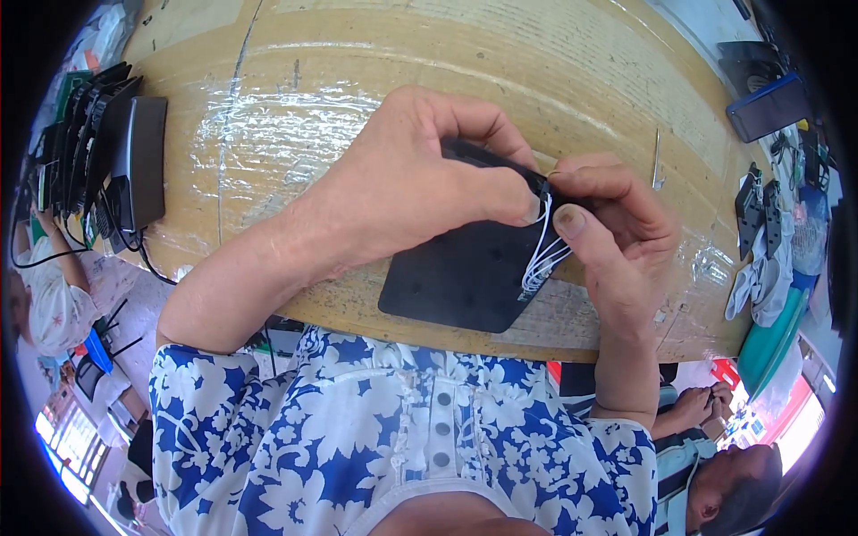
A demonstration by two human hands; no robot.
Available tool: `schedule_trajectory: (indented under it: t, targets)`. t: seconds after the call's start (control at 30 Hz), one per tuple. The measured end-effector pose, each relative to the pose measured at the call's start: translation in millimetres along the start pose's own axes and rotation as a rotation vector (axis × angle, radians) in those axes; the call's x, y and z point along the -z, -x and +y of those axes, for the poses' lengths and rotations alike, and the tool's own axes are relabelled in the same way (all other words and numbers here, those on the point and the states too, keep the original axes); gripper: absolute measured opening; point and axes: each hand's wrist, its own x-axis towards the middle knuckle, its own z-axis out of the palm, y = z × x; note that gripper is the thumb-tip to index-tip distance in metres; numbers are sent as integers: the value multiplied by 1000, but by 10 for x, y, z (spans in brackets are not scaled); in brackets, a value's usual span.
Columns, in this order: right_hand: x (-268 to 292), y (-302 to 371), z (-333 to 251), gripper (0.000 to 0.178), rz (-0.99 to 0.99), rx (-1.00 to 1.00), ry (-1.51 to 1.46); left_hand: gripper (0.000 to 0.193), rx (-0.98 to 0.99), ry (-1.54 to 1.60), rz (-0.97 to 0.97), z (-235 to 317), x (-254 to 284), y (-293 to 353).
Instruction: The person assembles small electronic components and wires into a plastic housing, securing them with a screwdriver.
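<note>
Beyond the fingers stretches a pale wooden table (500, 54) wrapped in shiny clear film, daylight glaring from windows (67, 447) far below-left of them.

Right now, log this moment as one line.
left hand: steadies flat black plastic panel | right hand: pinches thin white wires | surface: taped wooden table

Head-worn view, steeply down, close

A wooden desk (375, 54) wrapped in clear tape carries a row of black panels (107, 152) at its left end, a dark tablet (769, 105) and black brackets (755, 214) at its right end.
</note>
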Motion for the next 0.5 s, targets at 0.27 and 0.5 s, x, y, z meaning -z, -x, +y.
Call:
schedule_trajectory:
  t: [0.27, 0.5]
  targets:
    - [60, -10, 23, 24, -52, 107, 45, 20, -48, -25, -13, -28, -33, -28]
    - [19, 7, -2, 29, -35, 118, 62, 16, -18, -3, -7, 17, -61, -13]
